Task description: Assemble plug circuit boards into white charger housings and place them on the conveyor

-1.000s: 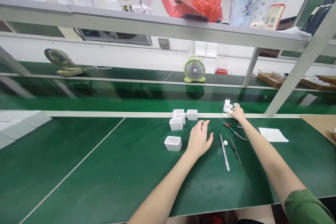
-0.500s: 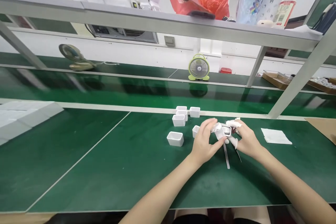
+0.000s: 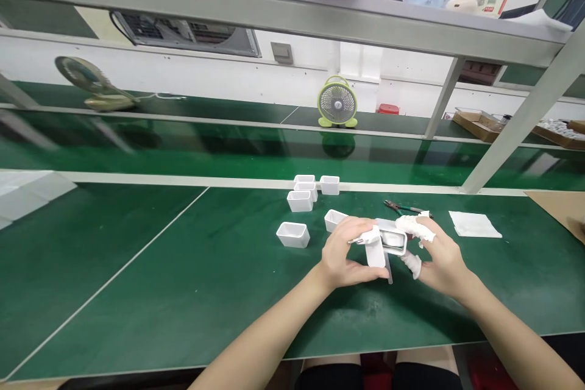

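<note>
Small white plastic charger-like block (image 3: pixel 382 246) with a grey-rimmed open face, held above the green table (image 3: pixel 183 268), just in front of the nearest small white rectangular plastic cups (image 3: pixel 292 234). Left hand (image 3: pixel 343 254) curled round the block's near end, thumb underneath, white-capped fingertip (image 3: pixel 372 235) on top. Right hand (image 3: pixel 434 256) pinching the far end, white finger cots (image 3: pixel 414 264) on several fingers, both forearms reaching in from below. Thin metal strip (image 3: pixel 389 270) lying partly hidden beneath the block. Pliers with dark handles (image 3: pixel 402 208) beyond the right hand, white paper sheet (image 3: pixel 474 224) further right. Four more cups clustered near the white line at the table's far edge. Behind, a glossy green belt, a small green desk fan (image 3: pixel 337 103), a grey metal shelf (image 3: pixel 274 9) overhead.
</note>
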`<state>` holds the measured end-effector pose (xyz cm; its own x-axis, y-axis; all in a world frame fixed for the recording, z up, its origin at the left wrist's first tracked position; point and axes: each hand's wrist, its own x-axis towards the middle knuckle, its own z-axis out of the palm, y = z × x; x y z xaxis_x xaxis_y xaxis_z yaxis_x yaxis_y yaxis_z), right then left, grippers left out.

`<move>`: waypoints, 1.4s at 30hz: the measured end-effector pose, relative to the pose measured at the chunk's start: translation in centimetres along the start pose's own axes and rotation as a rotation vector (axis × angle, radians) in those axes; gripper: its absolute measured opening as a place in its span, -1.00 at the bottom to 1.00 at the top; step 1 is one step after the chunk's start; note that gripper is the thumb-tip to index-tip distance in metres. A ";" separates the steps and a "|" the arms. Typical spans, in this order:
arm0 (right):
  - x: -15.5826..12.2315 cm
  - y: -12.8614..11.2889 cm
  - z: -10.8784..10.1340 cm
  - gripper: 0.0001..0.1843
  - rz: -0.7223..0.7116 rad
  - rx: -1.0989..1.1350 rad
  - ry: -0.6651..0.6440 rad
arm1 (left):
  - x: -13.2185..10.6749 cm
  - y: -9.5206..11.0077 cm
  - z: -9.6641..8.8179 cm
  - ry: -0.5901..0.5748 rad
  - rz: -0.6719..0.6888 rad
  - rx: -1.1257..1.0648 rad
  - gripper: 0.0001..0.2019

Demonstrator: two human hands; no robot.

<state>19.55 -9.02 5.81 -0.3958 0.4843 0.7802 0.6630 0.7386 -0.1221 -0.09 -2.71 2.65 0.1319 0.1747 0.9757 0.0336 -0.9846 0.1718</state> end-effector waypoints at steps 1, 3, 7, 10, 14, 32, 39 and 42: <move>0.0 0.0 0.0 -0.45 -0.005 -0.012 -0.002 | -0.1 -0.1 0.0 0.001 -0.006 -0.011 -0.34; 0.0 0.2 0.0 -0.46 -0.014 -0.017 -0.011 | -0.5 -0.4 0.1 -0.009 -0.026 -0.039 -0.33; 0.1 0.9 0.5 -0.54 0.020 0.065 -0.063 | -1.5 -0.5 0.5 -0.022 -0.190 -0.082 -0.38; -0.3 2.2 0.9 -0.58 0.171 0.214 -0.140 | -2.3 -0.6 0.7 -0.069 -0.437 -0.105 -0.44; -1.6 4.1 1.3 -0.69 0.459 0.364 -0.151 | -2.6 -1.1 0.8 -0.148 -0.633 -0.174 -0.50; -3.8 3.1 4.8 -0.77 -0.217 -0.138 -0.542 | -2.6 -1.9 0.8 0.096 -0.483 -0.165 -0.45; -2.4 2.1 2.3 -0.82 0.499 0.595 0.390 | -1.9 -1.6 0.8 0.098 -0.334 0.008 -0.46; -2.0 1.3 1.2 -0.85 0.559 0.755 0.592 | -2.0 -1.5 0.7 0.045 -0.281 0.023 -0.44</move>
<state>20.41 -8.50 3.42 0.3377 0.6866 0.6439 0.0159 0.6798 -0.7332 0.28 -1.60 0.35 0.0697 0.4401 0.8952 0.0847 -0.8968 0.4343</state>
